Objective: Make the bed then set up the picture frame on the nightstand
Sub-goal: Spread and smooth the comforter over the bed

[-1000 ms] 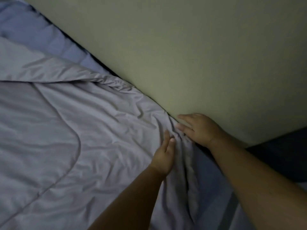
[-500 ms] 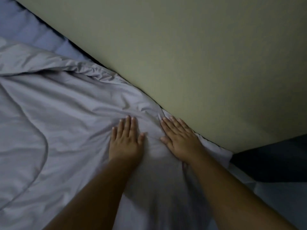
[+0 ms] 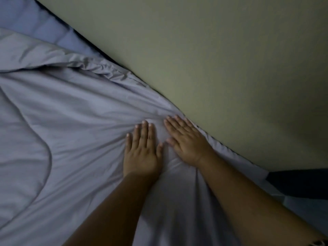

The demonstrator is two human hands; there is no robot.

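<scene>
Dim light here. Far left, the grey comforter (image 3: pixel 74 121) spreads across the bed, its folded-back edge bunched toward the wall-side edge, a blue sheet (image 3: pixel 35 23) showing beyond it. Moving right, the left hand (image 3: pixel 142 150) lies flat on the comforter, palm down, fingers straight and together, grip released, grasping nothing. Just beside it, the right hand (image 3: pixel 186 141) presses flat too, fingers spread, grip released, right along the bed's edge where fabric meets the pale green wall (image 3: pixel 221 59). No picture frame or nightstand in view.
</scene>
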